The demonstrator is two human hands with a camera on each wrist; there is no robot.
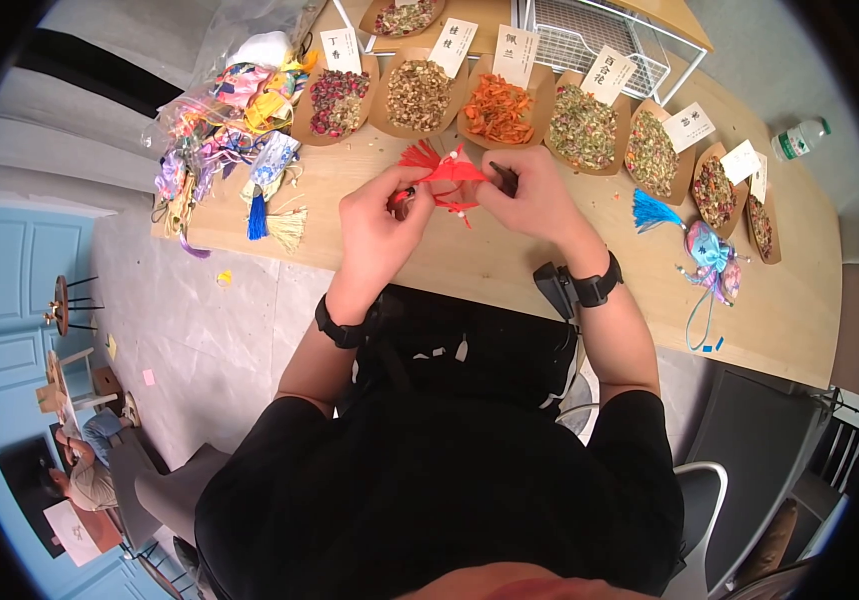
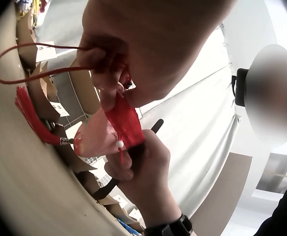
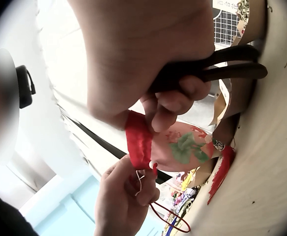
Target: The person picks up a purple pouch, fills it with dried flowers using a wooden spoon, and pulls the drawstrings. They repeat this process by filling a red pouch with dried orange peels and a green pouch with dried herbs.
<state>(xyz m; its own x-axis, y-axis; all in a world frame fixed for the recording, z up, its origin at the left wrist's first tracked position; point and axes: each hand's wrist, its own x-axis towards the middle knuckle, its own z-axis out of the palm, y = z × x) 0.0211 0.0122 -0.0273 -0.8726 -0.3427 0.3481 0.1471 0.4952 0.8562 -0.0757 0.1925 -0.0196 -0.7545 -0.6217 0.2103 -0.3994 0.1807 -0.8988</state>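
A small pouch [image 3: 183, 147], pink with a green and red pattern, hangs by its red top band [image 3: 139, 140] between both hands above the table. The left hand [image 1: 382, 222] pinches one end of the band; a red cord loop [image 2: 15, 64] trails from its fingers. At the other end the right hand [image 1: 535, 195] pinches the band with thumb and fingers, while a dark-handled tool [image 3: 207, 66] lies in its palm. A white bead [image 2: 120, 144] hangs at the band's edge. From the pouch's bottom extends a red tassel [image 2: 35, 118].
Paper trays of dried flowers and herbs [image 1: 420, 95] with labels line the table's far side. Tasselled pouches [image 1: 250, 110] are heaped at left. A blue pouch [image 1: 712, 250] lies at right, near a bottle [image 1: 802, 140]. A seated person [image 1: 90, 480] is at far left.
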